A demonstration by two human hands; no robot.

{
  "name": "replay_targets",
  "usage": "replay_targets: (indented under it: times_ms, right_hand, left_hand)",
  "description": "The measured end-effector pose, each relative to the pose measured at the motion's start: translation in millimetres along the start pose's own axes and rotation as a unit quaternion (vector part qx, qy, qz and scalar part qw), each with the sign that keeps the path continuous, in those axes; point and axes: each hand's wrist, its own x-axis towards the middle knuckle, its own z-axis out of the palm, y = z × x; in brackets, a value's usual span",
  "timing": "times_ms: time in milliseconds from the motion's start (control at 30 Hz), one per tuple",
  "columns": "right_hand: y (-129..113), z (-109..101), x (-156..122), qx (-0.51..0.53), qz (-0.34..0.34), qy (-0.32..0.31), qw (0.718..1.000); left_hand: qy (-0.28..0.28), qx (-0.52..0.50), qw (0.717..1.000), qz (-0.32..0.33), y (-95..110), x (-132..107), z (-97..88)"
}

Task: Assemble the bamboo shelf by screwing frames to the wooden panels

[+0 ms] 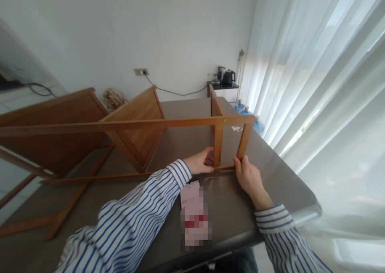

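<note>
A wooden shelf frame (135, 124) lies on its side across a dark grey table (279, 172). My left hand (201, 162) grips the foot of an upright post near the frame's right end, fingers curled around it. My right hand (247, 176) rests against the bottom of the outer post, thumb and fingers pressed to the low rail between the two posts. Both arms wear blue-and-white striped sleeves. A white sticker (237, 128) shows on the frame's top rail above my hands.
A pink-and-white card or booklet (192, 209) lies on the table near my left wrist, partly blurred. The table's right edge runs close to sheer white curtains (315, 84). A kettle (228, 77) stands on a small cabinet by the far wall.
</note>
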Motion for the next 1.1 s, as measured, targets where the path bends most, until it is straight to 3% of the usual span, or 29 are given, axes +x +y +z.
replay_targets:
  times_ms: [133, 267, 500, 633, 767, 900, 1100]
  right_hand:
    - [0.4, -0.1, 0.1, 0.000, 0.003, -0.007, 1.000]
    - [0.8, -0.9, -0.2, -0.021, 0.016, -0.025, 0.999]
    - [7.0, 2.1, 0.4, -0.053, 0.023, -0.027, 0.998]
    - [11.9, 6.5, 2.4, -0.062, 0.018, -0.015, 0.998]
    - [15.9, 10.1, 4.2, -0.073, 0.018, -0.010, 0.997]
    - [18.5, 11.7, 5.4, -0.079, 0.019, -0.013, 0.997]
    - [18.4, 11.2, 5.8, -0.083, 0.008, -0.008, 0.996]
  left_hand:
    - [0.035, 0.162, 0.986, -0.020, 8.3, -17.5, -5.0]
    - [0.067, 0.298, 0.952, -0.008, 29.6, -53.1, -10.5]
    - [0.107, 0.343, 0.932, -0.043, 51.2, -126.9, -27.3]
    - [0.108, 0.367, 0.917, -0.111, 47.6, -169.0, -36.8]
    - [0.088, 0.402, 0.892, -0.186, 37.3, -200.9, -32.1]
    - [0.098, 0.407, 0.876, -0.238, 29.8, -214.0, -18.9]
    - [0.123, 0.439, 0.847, -0.274, 30.1, -208.0, -6.4]
